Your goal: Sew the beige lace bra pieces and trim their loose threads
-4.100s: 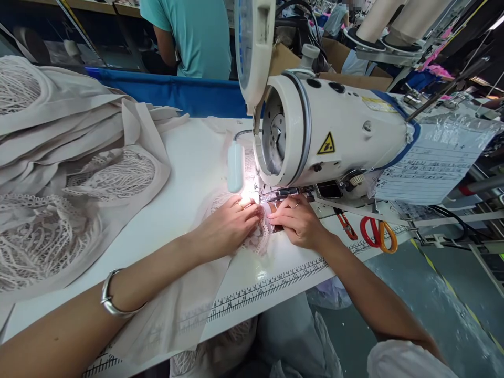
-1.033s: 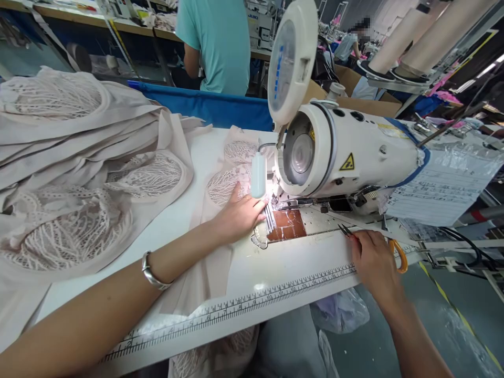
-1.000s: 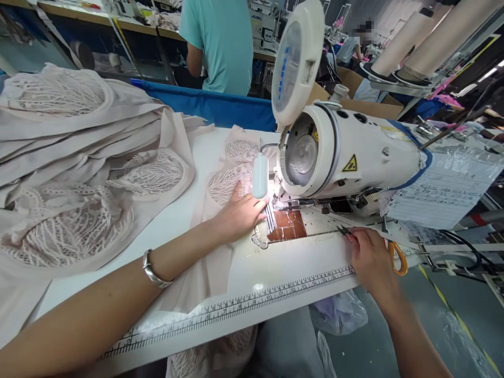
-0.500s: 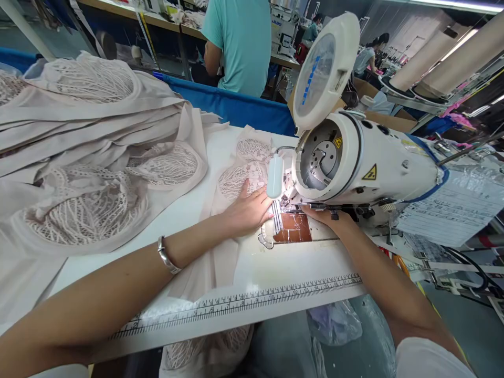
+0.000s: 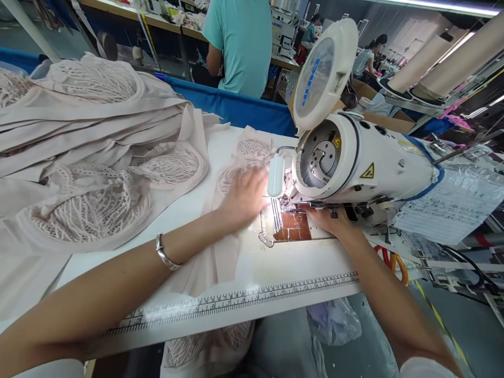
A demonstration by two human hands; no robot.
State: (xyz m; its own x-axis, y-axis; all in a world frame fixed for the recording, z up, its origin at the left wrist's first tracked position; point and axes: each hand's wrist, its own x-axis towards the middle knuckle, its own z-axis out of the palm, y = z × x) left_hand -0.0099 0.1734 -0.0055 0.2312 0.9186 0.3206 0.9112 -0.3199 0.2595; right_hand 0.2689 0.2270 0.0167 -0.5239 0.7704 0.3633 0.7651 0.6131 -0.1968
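A pale pink garment piece with lace cups [image 5: 254,148] lies on the white table, one end running in by the needle of a white sewing machine [image 5: 394,163]. Over the lower lace cup is my left hand [image 5: 244,202], its fingers smeared by motion. My right hand [image 5: 328,219] reaches beneath the machine head, palm low near the bed, and its fingertips are hidden there. A small lit lamp [image 5: 275,176] hangs between the hands, just left of the needle area. The machine's round end cover [image 5: 325,71] is swung up.
A heap of similar lace garments [image 5: 86,205] covers the table's left side. A ruler strip [image 5: 252,299] runs along the front edge. Orange-handled scissors [image 5: 399,269] lie right of my forearm. Behind a blue cloth barrier [image 5: 232,107] sits a person in a teal shirt [image 5: 244,47].
My left hand has lifted or shifted slightly leftward and its spread fingers are now blurred. My right hand stays under the machine head. More of the scissors shows as the view shifts slightly.
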